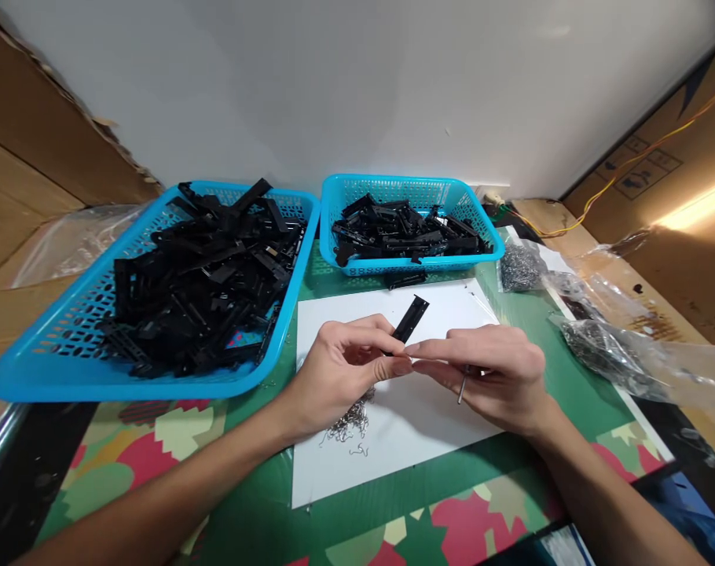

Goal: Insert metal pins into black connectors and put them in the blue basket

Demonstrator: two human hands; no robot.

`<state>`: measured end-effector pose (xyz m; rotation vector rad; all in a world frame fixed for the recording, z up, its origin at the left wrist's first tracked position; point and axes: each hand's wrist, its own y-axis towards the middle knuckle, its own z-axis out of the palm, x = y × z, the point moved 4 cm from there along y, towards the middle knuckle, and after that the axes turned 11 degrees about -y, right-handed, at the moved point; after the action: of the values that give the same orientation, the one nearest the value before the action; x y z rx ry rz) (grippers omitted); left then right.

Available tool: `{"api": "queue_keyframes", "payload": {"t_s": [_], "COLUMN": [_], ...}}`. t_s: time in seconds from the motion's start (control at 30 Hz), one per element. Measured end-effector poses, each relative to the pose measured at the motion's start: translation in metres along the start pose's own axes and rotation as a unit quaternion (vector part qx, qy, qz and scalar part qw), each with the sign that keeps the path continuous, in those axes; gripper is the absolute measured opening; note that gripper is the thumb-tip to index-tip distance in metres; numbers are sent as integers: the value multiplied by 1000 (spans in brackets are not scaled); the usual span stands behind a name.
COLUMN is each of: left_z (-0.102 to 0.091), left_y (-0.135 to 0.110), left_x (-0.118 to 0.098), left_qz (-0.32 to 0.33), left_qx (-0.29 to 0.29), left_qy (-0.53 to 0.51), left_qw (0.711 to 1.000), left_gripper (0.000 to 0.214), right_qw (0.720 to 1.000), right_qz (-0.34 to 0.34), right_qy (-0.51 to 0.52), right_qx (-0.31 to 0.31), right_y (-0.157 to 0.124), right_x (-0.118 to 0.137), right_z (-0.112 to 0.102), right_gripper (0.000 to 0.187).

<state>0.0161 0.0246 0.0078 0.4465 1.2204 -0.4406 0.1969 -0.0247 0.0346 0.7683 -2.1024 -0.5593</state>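
Note:
Between the thumb and fingers of my left hand is a long, flat black plastic part, tilted with its far end up to the right. My right hand is closed, its index finger and thumb pinched together at the near end of that part. A thin metal rod is tucked in its curled fingers and sticks out below them. Whatever lies between the fingertips is too small to make out. Below my left hand, a pile of small bent metal springs or hooks lies on a white sheet.
A large blue basket of black plastic parts stands at left, a smaller blue basket of similar parts at the back. One loose black part lies before it. Clear bags of small metal pieces are at right, near yellow wires.

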Motion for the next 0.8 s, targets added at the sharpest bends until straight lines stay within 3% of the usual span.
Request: {"api": "queue_keyframes", "payload": {"t_s": [0.23, 0.33, 0.53, 0.67, 0.8], "left_z": [3, 2, 3, 4, 5], "left_y": [-2, -5, -10, -13, -14], "left_x": [2, 2, 1, 2, 2], "left_qz": [-25, -24, -24, 17, 22], "left_qx": [33, 15, -18, -56, -75], "left_qy": [11, 44, 86, 71, 51], "left_qw": [999, 999, 996, 996, 996], "left_gripper": [20, 18, 22, 36, 52], "right_qw": [999, 999, 990, 984, 990], "right_qz": [-12, 14, 66, 42, 13], "right_qy": [-44, -50, -113, -149, -133], "right_qx": [12, 15, -52, -89, -44], "right_y": [2, 6, 2, -2, -2], "right_x": [-2, -2, -3, -1, -1], "right_z": [-3, -2, -5, -5, -1], "right_gripper": [21, 12, 7, 10, 14]}}
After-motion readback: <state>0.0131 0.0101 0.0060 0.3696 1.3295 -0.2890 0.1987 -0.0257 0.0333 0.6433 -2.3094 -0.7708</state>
